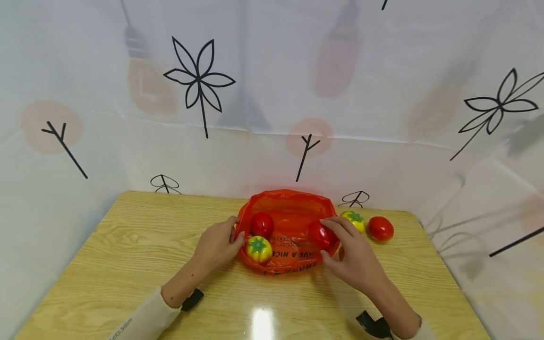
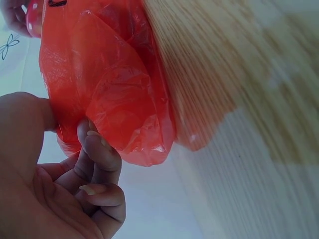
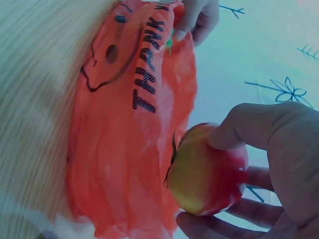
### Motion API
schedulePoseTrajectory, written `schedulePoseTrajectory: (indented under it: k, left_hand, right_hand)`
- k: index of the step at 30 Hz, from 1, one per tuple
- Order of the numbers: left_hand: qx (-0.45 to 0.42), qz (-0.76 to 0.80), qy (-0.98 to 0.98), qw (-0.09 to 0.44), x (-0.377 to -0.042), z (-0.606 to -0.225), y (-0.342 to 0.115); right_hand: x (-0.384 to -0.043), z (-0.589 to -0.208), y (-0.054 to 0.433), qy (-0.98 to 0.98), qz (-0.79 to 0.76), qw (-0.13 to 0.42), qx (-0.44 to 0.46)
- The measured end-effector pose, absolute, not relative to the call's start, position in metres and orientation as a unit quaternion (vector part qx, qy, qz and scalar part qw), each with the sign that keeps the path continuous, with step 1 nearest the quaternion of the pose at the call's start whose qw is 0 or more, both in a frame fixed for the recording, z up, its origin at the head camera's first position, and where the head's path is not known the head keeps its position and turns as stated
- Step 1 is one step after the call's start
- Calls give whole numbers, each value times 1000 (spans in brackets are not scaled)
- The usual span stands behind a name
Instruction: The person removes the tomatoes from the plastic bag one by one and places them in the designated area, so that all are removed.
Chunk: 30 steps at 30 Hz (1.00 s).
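An orange-red plastic bag (image 1: 293, 264) lies with its mouth spread wide, black lettering on its side. My left hand (image 1: 216, 241) pinches the bag's left rim between thumb and fingers, also plain in the left wrist view. Over the bag's right side, my right hand (image 1: 354, 252) grips a glossy tomato (image 3: 209, 169), red shading to yellow near its green leafy top. Inside the bag, at its left, are a red tomato (image 1: 262, 224) and a yellow one with a green star-shaped top (image 1: 259, 249).
Beyond my right hand, a yellow tomato (image 1: 353, 221) and a red tomato (image 1: 380, 229) sit on the wooden table (image 1: 140, 245). A pale cloth (image 1: 263, 85) with printed plants hangs right behind the table's back edge.
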<state>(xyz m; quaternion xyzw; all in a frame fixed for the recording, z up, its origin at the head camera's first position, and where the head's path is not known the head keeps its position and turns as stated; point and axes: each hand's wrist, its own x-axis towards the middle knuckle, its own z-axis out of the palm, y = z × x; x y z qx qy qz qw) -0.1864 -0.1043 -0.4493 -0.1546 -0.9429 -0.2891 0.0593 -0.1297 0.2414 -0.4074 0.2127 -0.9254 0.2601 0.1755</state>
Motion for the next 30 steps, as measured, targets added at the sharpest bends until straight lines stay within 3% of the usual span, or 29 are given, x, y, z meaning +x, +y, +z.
schedulePoseTrajectory:
  k: [30]
  left_hand:
    - [-154,-293,-942,55,-187,-451,-106]
  right_hand:
    - [-103,-406,281,-935,224,220,163]
